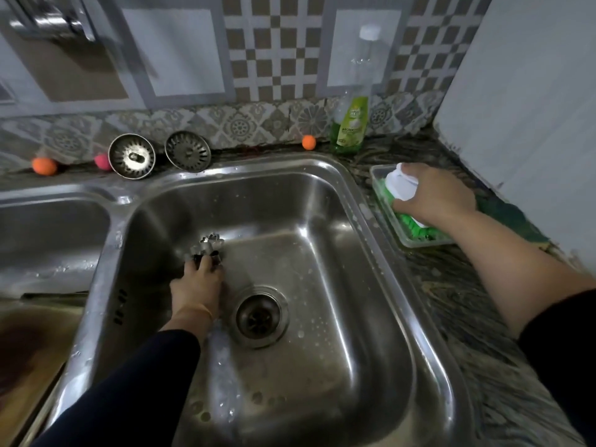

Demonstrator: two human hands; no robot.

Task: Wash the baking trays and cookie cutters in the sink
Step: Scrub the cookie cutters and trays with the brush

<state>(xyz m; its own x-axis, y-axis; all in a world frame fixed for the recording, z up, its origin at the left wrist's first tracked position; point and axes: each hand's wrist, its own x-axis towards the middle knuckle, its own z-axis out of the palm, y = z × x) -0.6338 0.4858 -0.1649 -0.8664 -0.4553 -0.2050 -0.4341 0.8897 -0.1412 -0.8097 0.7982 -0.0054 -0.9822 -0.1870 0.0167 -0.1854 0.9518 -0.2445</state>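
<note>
Two hands are at work as I watch: my left hand (196, 285), at centre frame, pinches a cluster of shiny scalloped metal cookie cutters (208, 248) down on the floor of the wet stainless sink (322, 201), just above-left of the round drain (258, 317). My right hand (432, 195), at right, curls round a white-handled green brush (400, 188) in a clear plastic tray (416, 243) on the dark marbled bench (458, 304). Patterned tiles (274, 59) back the upper frame.
</note>
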